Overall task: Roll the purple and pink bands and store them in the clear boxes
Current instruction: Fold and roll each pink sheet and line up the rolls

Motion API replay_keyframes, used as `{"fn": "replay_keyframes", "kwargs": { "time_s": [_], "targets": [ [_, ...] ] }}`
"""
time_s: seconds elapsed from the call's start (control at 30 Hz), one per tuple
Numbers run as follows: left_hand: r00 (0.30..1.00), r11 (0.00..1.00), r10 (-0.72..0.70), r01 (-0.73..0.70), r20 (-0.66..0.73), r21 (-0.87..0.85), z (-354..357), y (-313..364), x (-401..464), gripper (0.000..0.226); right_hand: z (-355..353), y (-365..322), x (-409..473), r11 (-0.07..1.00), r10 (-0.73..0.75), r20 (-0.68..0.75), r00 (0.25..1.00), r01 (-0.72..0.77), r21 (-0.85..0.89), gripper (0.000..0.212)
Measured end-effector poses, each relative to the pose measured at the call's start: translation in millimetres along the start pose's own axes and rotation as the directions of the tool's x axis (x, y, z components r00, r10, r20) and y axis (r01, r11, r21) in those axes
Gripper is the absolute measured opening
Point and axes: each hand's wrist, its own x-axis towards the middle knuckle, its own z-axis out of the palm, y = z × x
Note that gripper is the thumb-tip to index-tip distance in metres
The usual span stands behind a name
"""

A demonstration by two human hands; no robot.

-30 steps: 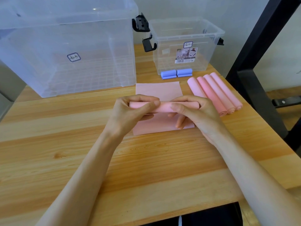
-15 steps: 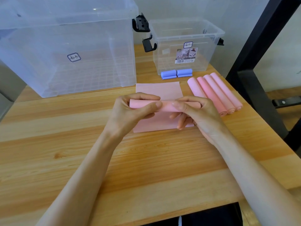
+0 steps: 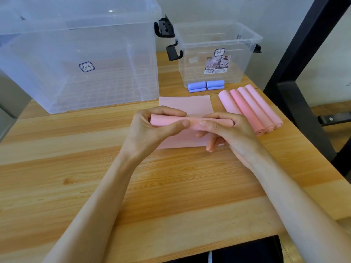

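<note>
A pink band [image 3: 185, 106] lies flat on the wooden table [image 3: 76, 168], its near part wound into a roll [image 3: 167, 121]. My left hand [image 3: 150, 130] grips the roll's left end, thumb in front and fingers over the top. My right hand [image 3: 226, 130] grips the right end the same way. Several finished pink rolls [image 3: 250, 107] lie side by side to the right. Two purple rolls [image 3: 206, 86] sit in front of the small clear box [image 3: 216, 52]. A large clear box [image 3: 79, 54] stands at the back left.
Black latches [image 3: 164, 28] stick out between the two boxes. A black metal frame [image 3: 296, 73] rises just past the table's right edge. The near half of the table shows bare wood.
The roll has moved a little farther from me along the band, so less flat pink band shows beyond it. Both hands keep their hold on it.
</note>
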Motion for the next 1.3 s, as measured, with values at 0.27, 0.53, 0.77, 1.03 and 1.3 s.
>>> {"fn": "replay_keyframes", "kwargs": {
  "time_s": [0.27,0.53,0.77,1.03,1.3],
  "targets": [
    [0.983,0.980,-0.175,0.168,-0.053,-0.108,2.9,-3.4,1.9,0.009,1.2,-0.5,-1.2,0.997,-0.051,-0.014,0.999,0.050,-0.057,0.036],
    [0.977,0.950,-0.205,0.212,0.054,-0.227,0.6,0.8,1.6,0.032,0.9,1.5,0.5,0.997,-0.073,-0.035,0.997,0.072,-0.019,0.025],
    [0.994,0.991,-0.109,0.110,0.018,-0.071,2.9,0.8,-0.1,0.018,0.7,1.8,0.9,1.000,0.002,-0.037,0.999,-0.001,0.018,0.032],
    [0.965,0.954,-0.260,0.261,0.022,-0.147,2.6,0.1,-0.1,0.016,3.3,1.6,-0.8,0.988,-0.128,-0.030,0.991,0.125,-0.090,0.032],
    [0.997,0.995,-0.072,0.073,0.020,-0.073,0.7,-3.0,1.5,0.020,0.1,2.7,1.2,1.000,-0.016,-0.026,1.000,0.017,0.022,0.031]
  ]
}}
